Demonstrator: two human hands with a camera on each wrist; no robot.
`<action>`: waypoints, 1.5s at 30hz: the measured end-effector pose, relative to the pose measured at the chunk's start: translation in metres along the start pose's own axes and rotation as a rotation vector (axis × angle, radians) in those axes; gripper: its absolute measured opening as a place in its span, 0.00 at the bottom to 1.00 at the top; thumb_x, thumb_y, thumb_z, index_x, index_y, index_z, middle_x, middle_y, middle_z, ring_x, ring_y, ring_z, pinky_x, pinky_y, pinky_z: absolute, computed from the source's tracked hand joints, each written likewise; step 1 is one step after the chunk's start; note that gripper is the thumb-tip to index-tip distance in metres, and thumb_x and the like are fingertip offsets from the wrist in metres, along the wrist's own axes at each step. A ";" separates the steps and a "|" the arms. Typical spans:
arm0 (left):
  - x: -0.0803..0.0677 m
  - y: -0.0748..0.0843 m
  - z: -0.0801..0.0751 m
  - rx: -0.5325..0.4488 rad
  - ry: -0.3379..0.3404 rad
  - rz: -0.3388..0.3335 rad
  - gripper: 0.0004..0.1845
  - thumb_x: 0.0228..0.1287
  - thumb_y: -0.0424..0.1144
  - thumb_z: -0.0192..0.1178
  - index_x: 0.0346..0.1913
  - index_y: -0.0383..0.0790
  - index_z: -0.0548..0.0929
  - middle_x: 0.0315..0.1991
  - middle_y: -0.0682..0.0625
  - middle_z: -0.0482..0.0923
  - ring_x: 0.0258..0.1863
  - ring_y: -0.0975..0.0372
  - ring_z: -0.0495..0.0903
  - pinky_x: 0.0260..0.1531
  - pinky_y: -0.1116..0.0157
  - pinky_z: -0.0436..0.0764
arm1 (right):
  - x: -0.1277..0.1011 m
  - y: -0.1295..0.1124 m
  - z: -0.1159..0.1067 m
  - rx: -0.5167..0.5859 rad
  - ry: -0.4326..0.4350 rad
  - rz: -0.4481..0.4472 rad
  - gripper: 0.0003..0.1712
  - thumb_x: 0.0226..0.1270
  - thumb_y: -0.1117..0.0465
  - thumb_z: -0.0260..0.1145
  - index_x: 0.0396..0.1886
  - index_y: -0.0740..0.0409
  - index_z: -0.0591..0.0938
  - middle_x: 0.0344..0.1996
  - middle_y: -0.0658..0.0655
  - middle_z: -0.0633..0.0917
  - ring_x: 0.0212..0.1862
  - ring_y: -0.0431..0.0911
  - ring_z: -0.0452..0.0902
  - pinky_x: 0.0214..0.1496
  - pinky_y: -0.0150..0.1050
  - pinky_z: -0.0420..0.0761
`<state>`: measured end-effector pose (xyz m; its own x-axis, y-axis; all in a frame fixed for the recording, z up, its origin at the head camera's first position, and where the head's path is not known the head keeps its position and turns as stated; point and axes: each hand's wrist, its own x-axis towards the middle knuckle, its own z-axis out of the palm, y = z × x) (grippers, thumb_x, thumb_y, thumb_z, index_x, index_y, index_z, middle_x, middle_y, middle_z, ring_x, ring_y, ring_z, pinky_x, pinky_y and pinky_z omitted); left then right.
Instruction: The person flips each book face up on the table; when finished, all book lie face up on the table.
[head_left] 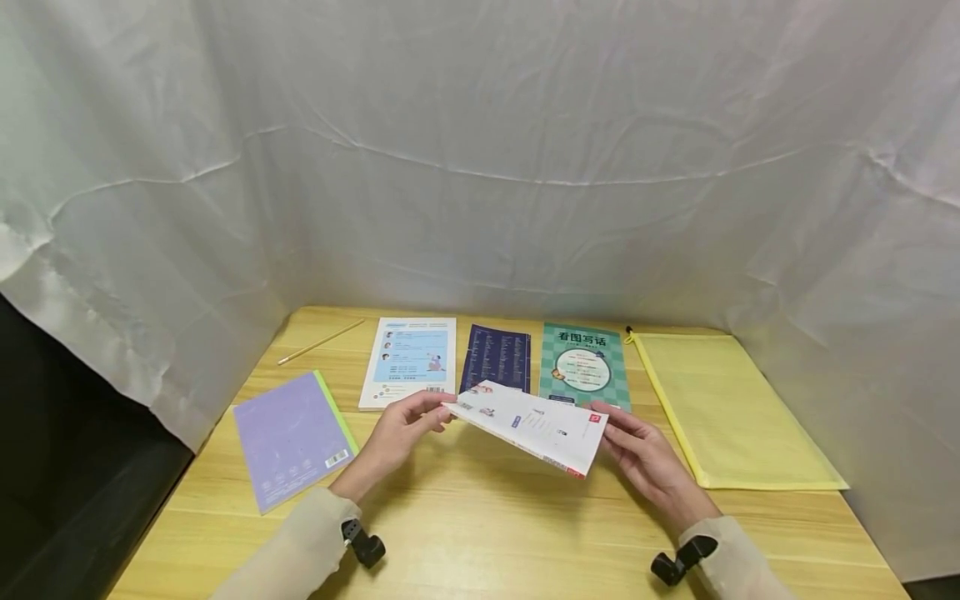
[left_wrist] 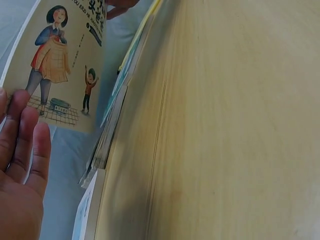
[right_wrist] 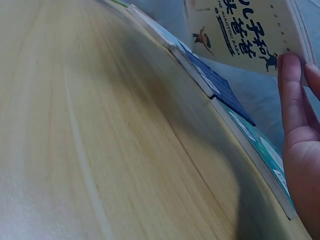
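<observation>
A thin white booklet (head_left: 528, 423) is held above the wooden table (head_left: 480, 525), back cover up, tilted down to the right. My left hand (head_left: 405, 429) pinches its left end and my right hand (head_left: 637, 450) grips its right end. The left wrist view shows the booklet's illustrated underside (left_wrist: 57, 60) with my left fingers (left_wrist: 25, 145) under it. In the right wrist view my right fingers (right_wrist: 295, 100) press on the same cover (right_wrist: 240, 35).
Along the back of the table lie a white-and-blue book (head_left: 408, 360), a dark blue booklet (head_left: 497, 357) and a green checked book (head_left: 583, 365). A yellow mesh pouch (head_left: 731, 408) lies right, a purple notebook (head_left: 291, 437) left, a thin stick (head_left: 321, 342) back left.
</observation>
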<state>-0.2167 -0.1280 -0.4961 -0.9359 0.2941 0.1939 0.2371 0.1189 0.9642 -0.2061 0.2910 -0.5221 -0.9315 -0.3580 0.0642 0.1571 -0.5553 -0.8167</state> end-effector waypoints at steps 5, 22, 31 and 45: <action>0.001 0.001 0.002 -0.014 0.003 0.014 0.15 0.81 0.34 0.62 0.62 0.29 0.85 0.50 0.31 0.90 0.47 0.50 0.90 0.48 0.65 0.93 | 0.001 0.000 -0.001 0.009 -0.018 -0.018 0.27 0.85 0.79 0.49 0.66 0.58 0.88 0.65 0.56 0.89 0.67 0.44 0.86 0.70 0.35 0.86; 0.002 0.003 0.008 -0.002 0.055 -0.020 0.16 0.80 0.42 0.66 0.62 0.39 0.89 0.65 0.46 0.88 0.64 0.59 0.85 0.66 0.69 0.85 | 0.003 0.001 0.006 -0.076 0.076 -0.089 0.26 0.84 0.77 0.53 0.60 0.52 0.91 0.58 0.54 0.91 0.60 0.41 0.89 0.66 0.32 0.88; 0.004 0.006 0.012 -0.157 0.079 -0.031 0.17 0.80 0.33 0.63 0.64 0.27 0.84 0.62 0.31 0.85 0.51 0.67 0.91 0.62 0.61 0.91 | 0.004 0.002 0.010 -0.065 0.120 -0.074 0.23 0.85 0.74 0.55 0.59 0.51 0.91 0.57 0.53 0.90 0.57 0.42 0.90 0.64 0.34 0.90; 0.004 0.007 0.012 -0.256 0.096 -0.021 0.21 0.81 0.29 0.60 0.69 0.21 0.79 0.72 0.24 0.74 0.51 0.68 0.91 0.56 0.62 0.92 | 0.003 0.000 0.012 -0.104 0.165 -0.075 0.24 0.87 0.71 0.55 0.57 0.45 0.92 0.55 0.51 0.88 0.49 0.41 0.91 0.60 0.31 0.91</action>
<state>-0.2154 -0.1145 -0.4908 -0.9632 0.2018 0.1777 0.1551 -0.1227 0.9802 -0.2049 0.2805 -0.5149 -0.9817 -0.1863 0.0388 0.0590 -0.4920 -0.8686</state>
